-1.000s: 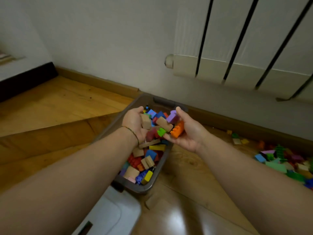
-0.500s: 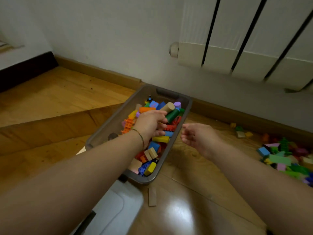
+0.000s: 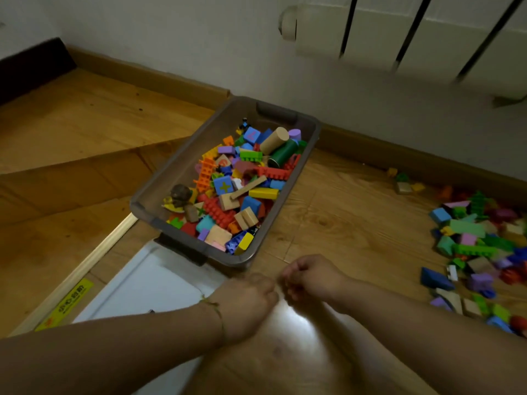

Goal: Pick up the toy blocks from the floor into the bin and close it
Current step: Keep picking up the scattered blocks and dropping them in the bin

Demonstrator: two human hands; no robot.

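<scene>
A grey plastic bin [image 3: 159, 178] stands open on the wooden floor by the wall, filled with colourful toy blocks [image 3: 242, 189]. Many more loose blocks [image 3: 479, 238] lie in a heap on the floor at the right. My left hand [image 3: 245, 300] and my right hand [image 3: 313, 277] are low over the floor just in front of the bin's near end. They are close together with fingers curled downward. What lies under or between the fingers is hidden.
The white bin lid [image 3: 148, 283] lies flat under the bin's near corner. A few stray blocks [image 3: 405, 183] sit by the baseboard. A radiator [image 3: 399, 32] hangs on the wall. A raised wooden step with a metal edge strip [image 3: 71, 275] runs at the left.
Both hands have left the bin, where they dropped a handful of blocks, and come down to the floor in front of it. The small wooden block seen there is now covered.
</scene>
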